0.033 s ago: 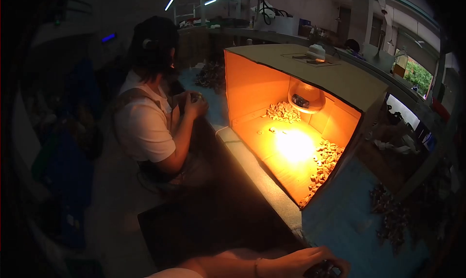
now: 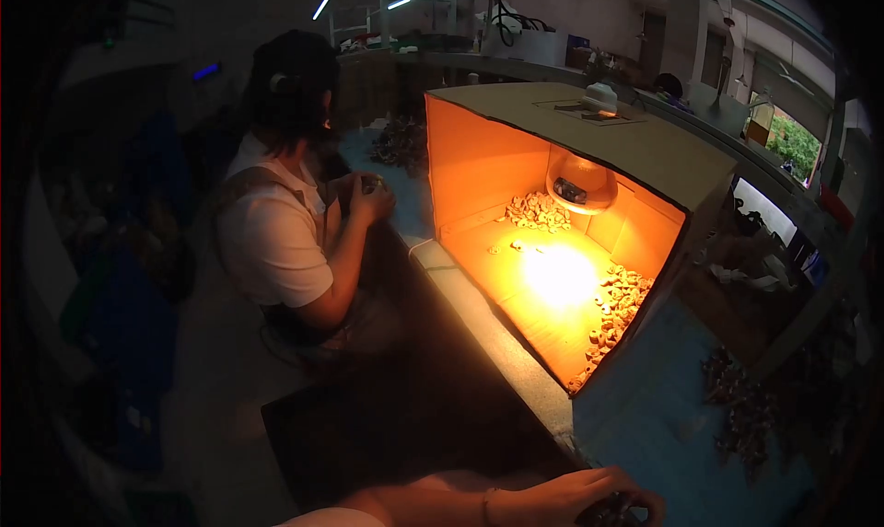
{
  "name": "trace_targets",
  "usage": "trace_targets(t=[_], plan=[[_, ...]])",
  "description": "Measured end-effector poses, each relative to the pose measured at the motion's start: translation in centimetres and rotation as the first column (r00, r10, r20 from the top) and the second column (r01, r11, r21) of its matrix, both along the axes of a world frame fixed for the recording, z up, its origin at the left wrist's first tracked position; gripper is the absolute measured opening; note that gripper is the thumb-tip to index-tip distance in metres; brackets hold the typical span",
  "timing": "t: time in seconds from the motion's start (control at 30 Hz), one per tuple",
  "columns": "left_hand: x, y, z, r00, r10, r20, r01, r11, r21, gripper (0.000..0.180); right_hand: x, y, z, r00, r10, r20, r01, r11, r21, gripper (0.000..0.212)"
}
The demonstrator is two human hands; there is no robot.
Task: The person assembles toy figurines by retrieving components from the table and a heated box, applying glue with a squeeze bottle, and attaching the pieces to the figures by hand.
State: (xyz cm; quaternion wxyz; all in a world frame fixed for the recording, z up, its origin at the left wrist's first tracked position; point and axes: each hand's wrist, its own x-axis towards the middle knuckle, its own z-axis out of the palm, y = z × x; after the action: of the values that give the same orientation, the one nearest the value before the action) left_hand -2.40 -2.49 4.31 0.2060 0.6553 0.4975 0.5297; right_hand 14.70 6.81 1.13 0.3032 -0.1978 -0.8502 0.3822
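Note:
My left forearm comes in along the lower edge and reaches to the right, with a thin band at the wrist. My left hand (image 2: 562, 498) is at the bottom, right of the middle, its fingers curled round a small dark, shiny piece (image 2: 612, 510). The lower edge cuts off part of the piece, and its kind cannot be made out. Beyond the hand stands an open-fronted cardboard box (image 2: 635, 140) with a glowing lamp (image 2: 582, 182) inside. Small rounded pieces lie heaped in it, one pile (image 2: 539, 212) at the back and another (image 2: 622, 306) along the right side. My right hand is out of view.
To the left, a co-worker (image 2: 276, 223) in a light shirt holds something small in both hands. A dark board or tabletop (image 2: 396, 416) runs along the pale bench edge (image 2: 488, 320). Right of the box, dark clustered pieces (image 2: 737, 407) lie on a blue surface (image 2: 635, 426).

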Motion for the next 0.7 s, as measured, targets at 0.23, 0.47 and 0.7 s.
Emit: trace_targets(t=[0.23, 0.47, 0.7], plan=[[0.4, 0.9, -1.8, 0.991, -0.096, 0.091, 0.073, 0.969, 0.235, 0.061, 0.9, -0.5, 1.4, 0.993, -0.055, 0.107, 0.030, 0.975, 0.222, 0.083], [0.1, 1.9, -3.7, 0.900, -0.247, 0.360, 0.021, 0.848, 0.529, 0.063, -2.7, -0.7, 4.1, 0.991, -0.037, -0.127, 0.085, 0.913, 0.398, 0.064], [1.6, 1.8, -5.4, 0.770, -0.355, 0.531, 0.049, 0.862, 0.505, 0.056, -1.7, -0.3, 4.3, 0.978, 0.009, -0.208, 0.077, 0.912, 0.402, 0.053]])
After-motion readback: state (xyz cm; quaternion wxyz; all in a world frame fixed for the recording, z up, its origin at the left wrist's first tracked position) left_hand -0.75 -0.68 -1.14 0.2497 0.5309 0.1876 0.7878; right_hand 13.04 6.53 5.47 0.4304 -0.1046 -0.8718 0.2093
